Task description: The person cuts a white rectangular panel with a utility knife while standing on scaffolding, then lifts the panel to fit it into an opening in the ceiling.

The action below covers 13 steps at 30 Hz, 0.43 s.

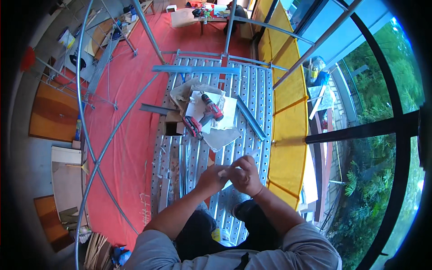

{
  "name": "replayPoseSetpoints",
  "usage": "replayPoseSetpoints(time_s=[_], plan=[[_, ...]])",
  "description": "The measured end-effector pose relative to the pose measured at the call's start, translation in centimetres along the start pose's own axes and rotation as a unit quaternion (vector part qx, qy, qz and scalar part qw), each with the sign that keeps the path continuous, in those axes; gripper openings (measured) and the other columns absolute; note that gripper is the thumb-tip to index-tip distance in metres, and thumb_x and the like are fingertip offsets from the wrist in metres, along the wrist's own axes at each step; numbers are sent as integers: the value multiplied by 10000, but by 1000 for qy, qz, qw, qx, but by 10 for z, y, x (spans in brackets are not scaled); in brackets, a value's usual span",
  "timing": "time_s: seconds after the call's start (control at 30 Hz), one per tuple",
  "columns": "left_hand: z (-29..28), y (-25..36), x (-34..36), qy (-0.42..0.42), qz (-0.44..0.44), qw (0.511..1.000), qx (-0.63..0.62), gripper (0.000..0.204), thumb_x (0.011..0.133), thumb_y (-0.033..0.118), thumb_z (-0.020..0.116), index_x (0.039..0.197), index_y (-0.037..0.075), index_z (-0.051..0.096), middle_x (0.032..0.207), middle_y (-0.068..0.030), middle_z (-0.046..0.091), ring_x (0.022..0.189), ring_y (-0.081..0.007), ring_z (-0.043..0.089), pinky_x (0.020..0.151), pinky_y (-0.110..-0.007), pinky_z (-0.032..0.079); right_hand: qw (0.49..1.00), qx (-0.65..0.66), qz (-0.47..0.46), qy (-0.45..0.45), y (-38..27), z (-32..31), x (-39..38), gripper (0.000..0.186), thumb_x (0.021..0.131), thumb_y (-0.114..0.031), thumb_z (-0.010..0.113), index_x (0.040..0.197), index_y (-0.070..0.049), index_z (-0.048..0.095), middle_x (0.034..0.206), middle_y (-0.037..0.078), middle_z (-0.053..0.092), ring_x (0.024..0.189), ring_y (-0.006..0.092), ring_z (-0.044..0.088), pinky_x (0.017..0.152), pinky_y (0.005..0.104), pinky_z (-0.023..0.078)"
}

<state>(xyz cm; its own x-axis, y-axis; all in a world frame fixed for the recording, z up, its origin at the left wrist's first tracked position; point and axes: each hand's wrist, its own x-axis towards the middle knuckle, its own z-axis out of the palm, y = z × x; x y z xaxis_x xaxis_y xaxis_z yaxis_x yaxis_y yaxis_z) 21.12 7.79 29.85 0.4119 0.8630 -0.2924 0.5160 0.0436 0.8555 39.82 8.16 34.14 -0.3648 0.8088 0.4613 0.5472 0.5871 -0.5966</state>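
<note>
In front of my body, my left hand and my right hand meet above the metal scaffold deck. Both have their fingers curled in a pinch. A pale bit shows around the fingertips, too small to name. Beyond them a red and black cordless drill lies on its side, its battery end toward me. Under it are a white sheet and broken pale board pieces. An open cardboard box sits to the drill's left.
Metal channel strips lie on the perforated deck: one across the far end, one slanting at right. Scaffold tubes cross at left above a red floor covering. Yellow sheeting and windows line the right side.
</note>
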Motion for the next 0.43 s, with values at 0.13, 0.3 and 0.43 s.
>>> replayPoseSetpoints(time_s=[0.13, 0.3, 0.43], plan=[[-32, 38, -45, 126, -70, 987, -67, 382, 907, 319, 742, 1180, 53, 707, 1036, -181, 742, 962, -361, 720, 830, -437, 554, 973, 96, 206, 28, -57, -31, -3, 171, 792, -112, 824, 871, -64, 681, 854, 98, 649, 779, 319, 639, 691, 422, 509], [-112, 114, -110, 301, -160, 938, -60, 348, 945, 283, 712, 1127, -14, 707, 1007, -192, 740, 952, -317, 720, 833, -403, 546, 817, 119, 540, -163, -105, -110, -6, 267, 911, -291, 719, 874, -27, 731, 974, 172, 711, 885, 353, 691, 759, 458, 554], [-153, 56, -173, 388, -238, 861, -229, 458, 991, 341, 663, 1319, 24, 619, 1236, -208, 674, 1083, -402, 664, 923, -455, 516, 862, 6, 456, -221, -115, -141, -33, 424, 955, -449, 596, 954, -71, 787, 1014, 182, 751, 975, 361, 717, 918, 475, 552]])
